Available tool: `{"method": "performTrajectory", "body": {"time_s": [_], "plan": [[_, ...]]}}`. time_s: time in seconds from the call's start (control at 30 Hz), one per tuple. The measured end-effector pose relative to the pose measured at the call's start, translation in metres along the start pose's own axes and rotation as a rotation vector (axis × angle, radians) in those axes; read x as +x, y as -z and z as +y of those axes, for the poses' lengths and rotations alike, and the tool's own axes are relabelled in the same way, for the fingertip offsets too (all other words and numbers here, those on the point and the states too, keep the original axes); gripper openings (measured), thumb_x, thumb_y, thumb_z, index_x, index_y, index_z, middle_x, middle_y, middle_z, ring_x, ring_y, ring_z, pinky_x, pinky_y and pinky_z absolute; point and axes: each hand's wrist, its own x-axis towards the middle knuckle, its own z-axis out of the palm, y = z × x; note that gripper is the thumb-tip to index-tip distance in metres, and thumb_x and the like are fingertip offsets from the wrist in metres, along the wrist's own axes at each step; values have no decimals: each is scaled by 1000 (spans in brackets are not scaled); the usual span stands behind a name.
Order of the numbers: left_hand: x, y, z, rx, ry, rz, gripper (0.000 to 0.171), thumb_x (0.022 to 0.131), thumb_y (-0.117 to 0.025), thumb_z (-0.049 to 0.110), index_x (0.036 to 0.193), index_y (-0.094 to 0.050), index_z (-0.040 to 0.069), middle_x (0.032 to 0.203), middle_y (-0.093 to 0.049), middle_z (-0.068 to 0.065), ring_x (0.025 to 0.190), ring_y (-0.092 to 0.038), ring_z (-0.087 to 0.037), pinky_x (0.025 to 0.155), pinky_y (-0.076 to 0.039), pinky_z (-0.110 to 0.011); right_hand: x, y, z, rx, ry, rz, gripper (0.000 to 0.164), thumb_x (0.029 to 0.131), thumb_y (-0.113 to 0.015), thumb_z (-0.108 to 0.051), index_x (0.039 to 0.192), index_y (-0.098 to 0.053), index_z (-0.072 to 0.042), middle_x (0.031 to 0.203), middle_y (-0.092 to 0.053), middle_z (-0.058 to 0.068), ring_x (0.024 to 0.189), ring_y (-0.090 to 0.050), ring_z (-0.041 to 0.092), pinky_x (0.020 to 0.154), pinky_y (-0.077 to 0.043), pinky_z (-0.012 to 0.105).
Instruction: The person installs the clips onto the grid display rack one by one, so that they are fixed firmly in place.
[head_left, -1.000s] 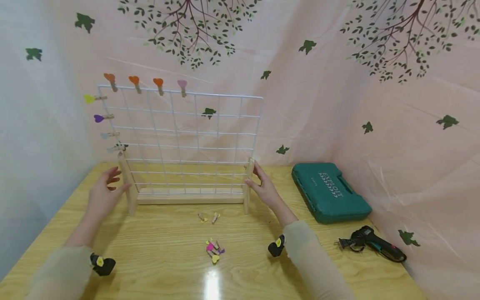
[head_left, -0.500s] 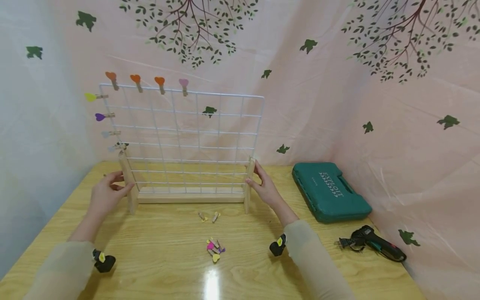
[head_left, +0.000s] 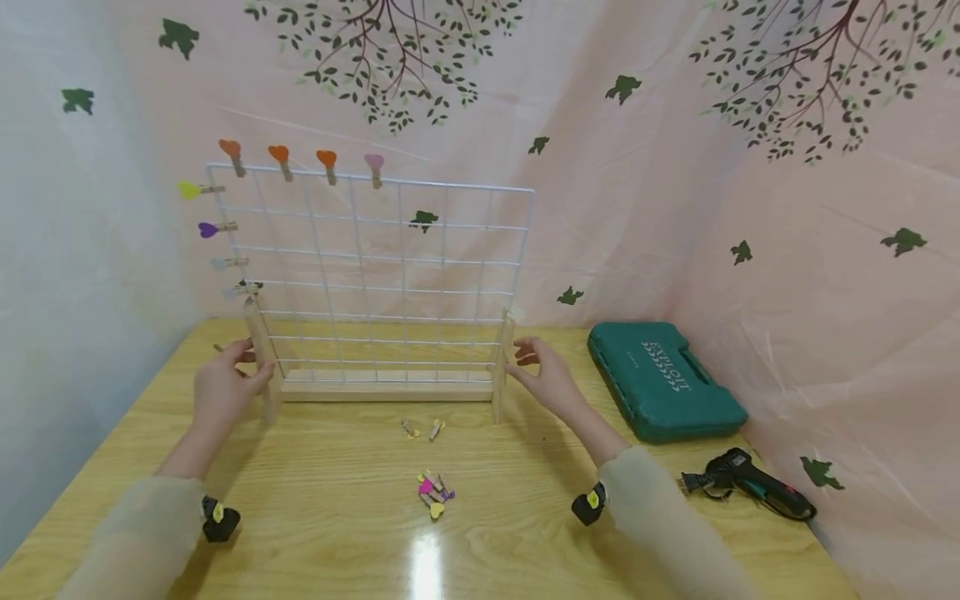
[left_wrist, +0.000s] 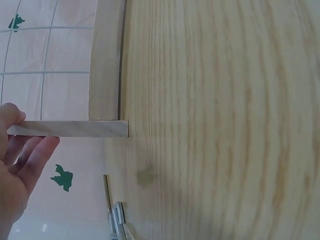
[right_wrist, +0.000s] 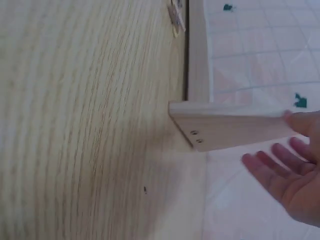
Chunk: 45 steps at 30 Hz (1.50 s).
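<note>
A white wire grid point(head_left: 450, 182) stands upright in a wooden stand point(head_left: 390, 392). Small heart-topped clothespins are clipped to it: orange hearts point(head_left: 278, 153) and a pink heart point(head_left: 375, 160) on the top edge, yellow point(head_left: 189, 191), purple point(head_left: 207, 230) and two pale blue ones point(head_left: 221, 264) down the left side. My left hand point(head_left: 225, 387) holds the stand's left upright point(left_wrist: 75, 128), thumb on one face, fingers on the other. At the right upright point(right_wrist: 225, 127), my right hand point(head_left: 553, 383) has its thumb tip close to the wood, other fingers spread away from it.
Two loose clothespins point(head_left: 437, 429) lie before the stand, with a small pile of heart clothespins point(head_left: 432, 492) nearer. A green EXPLOIT case point(head_left: 667, 379) and a black glue gun point(head_left: 757, 483) lie at right. Behind the left upright shows a metal tool point(left_wrist: 117, 215).
My left hand has closed from loosely beside the left upright to holding it. My right hand has let go of the right upright and drawn back to the right.
</note>
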Motion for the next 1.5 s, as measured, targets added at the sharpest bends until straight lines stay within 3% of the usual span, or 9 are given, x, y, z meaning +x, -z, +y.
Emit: {"method": "performTrajectory", "body": {"time_s": [0.07,0.27,0.43,0.63,0.8,0.93,1.23,1.37,1.5], "plan": [[1,-1,1,6,-2,1,36,77,-66,12,108,-57,-5,88,-64,-24,54,-59,-28,40,-40,-20,-9,3,-7,-46,-23,-38,38,81,-66,-18,114,-52,-5,99,-58,8,89,-61,22,78,-48,40],[0,-1,3,-6,26,8,36,77,-65,10,108,-56,-6,88,-64,-25,53,-58,-28,39,-38,-17,-36,1,-28,-131,-13,-194,33,79,-67,-18,107,-58,-3,83,-62,2,77,-60,14,67,-49,30],[1,-3,4,-4,33,17,36,77,-66,10,108,-57,-6,86,-64,-25,52,-58,-27,39,-38,-16,-58,-17,-40,-121,132,-352,28,79,-67,-17,104,-62,-4,91,-65,5,80,-59,14,66,-50,26],[2,-4,5,1,34,26,37,77,-66,10,108,-56,-6,87,-64,-26,51,-58,-26,37,-37,-15,-73,-46,-49,-110,340,-524,31,80,-66,-19,109,-60,-10,99,-61,2,84,-55,10,65,-45,10],[1,-3,8,2,50,18,38,78,-65,11,109,-55,-7,89,-63,-27,55,-59,-30,38,-37,-16,-78,-64,-49,-193,463,-522,34,77,-68,-28,107,-61,-15,94,-59,-5,81,-53,3,69,-41,8],[-2,-2,10,11,70,11,38,79,-64,13,111,-55,-6,90,-63,-26,57,-60,-32,39,-39,-20,-79,-76,-45,-204,499,-516,34,76,-69,-30,106,-61,-16,90,-56,-7,76,-49,0,65,-37,5],[-14,3,15,38,77,23,38,78,-65,14,111,-56,-5,89,-64,-25,57,-61,-32,39,-38,-20,-84,-77,-46,-159,467,-531,16,78,-68,-21,91,-64,-13,76,-54,-7,65,-46,-2,57,-35,4],[-17,6,19,40,82,16,39,79,-65,14,111,-55,-5,89,-64,-25,56,-60,-32,39,-38,-21,-87,-71,-47,-152,467,-531,11,77,-66,-17,88,-64,-13,74,-54,-7,64,-46,-1,55,-35,5],[-19,7,24,42,78,17,39,79,-64,13,111,-55,-6,88,-64,-26,56,-60,-32,39,-38,-21,-89,-58,-47,-64,400,-556,8,78,-64,-12,86,-66,-13,77,-57,-7,68,-50,-2,59,-41,7]]}}
